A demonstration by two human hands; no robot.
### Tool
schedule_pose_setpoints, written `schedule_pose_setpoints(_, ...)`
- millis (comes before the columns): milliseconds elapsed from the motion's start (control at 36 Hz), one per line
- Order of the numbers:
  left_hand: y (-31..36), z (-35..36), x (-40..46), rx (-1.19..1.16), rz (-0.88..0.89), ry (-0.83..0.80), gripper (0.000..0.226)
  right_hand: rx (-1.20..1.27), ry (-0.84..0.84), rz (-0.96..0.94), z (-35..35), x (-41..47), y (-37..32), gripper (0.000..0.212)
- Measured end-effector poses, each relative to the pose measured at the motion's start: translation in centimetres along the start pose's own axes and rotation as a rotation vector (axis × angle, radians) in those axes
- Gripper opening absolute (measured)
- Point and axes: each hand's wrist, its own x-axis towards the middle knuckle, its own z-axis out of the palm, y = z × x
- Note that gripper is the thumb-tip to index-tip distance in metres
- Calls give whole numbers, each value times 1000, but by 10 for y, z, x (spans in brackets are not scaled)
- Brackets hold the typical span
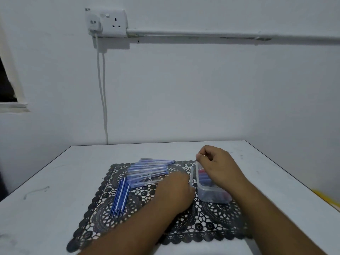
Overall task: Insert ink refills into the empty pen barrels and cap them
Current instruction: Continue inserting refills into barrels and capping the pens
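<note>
**Barrels beside my left hand, caps under my right**

Barrels (147, 172) lie in a loose stack on the far-left part of the mat (184, 230), long axes running roughly left to right, parallel to the table's far edge. Their near-right ends come up just beside my left hand (174, 192), which is the nearer of the two. That hand rests knuckles-up on the mat with the fingers curled down toward the closest barrel; whether it already has hold of one I cannot tell, since the fingers are hidden under the back of the hand and blurred.

Refills (120, 196), thin and blue, lie in a small bundle toward the mat's near-left area, just in front of the stack. Their long axes run near to far, almost crosswise to the barrels, and they sit to the left of my left hand and apart from it.

My right hand (217, 168) hovers over the far end of the tub (207, 190), a clear container on the right side of the mat holding what look like blue and red caps. Thumb and fingertips are drawn together as if pinching something small, but I cannot make out what, if anything, is between them.

Next, I judge, the left hand should draw one barrel off the stack toward me along its length, then reach left for a refill.

Mat and all sit near the middle of the white table (55, 181).
</note>
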Motion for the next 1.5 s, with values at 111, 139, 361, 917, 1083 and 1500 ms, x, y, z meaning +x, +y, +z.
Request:
schedule_pose_setpoints(111, 11, 5, 10, 37, -74, -40, 16, 6, -1, 13, 0, 2, 5, 22)
schedule_pose_setpoints(139, 11, 6, 11, 39, -82, -33, 13, 6, -2, 16, 0, 2, 6, 22)
schedule_pose_setpoints(361, -45, -54, -7, -10, -63, 140, 11, 59, 37, -7, 2, -3, 0, 26)
schedule_pose_setpoints(917, -128, -85, -48, -130, 295, 407, 23, 494, -393, 68, 22, -26, -39, 55)
schedule_pose_setpoints(1083, -124, -89, -50, -47, 397, 469, 25, 389, -454, 65, 22, -28, -39, 59)
schedule_pose_setpoints(1500, -122, -91, -53, -66, 412, 435, 44, 425, -428, -126, 19, -28, -35, 31)
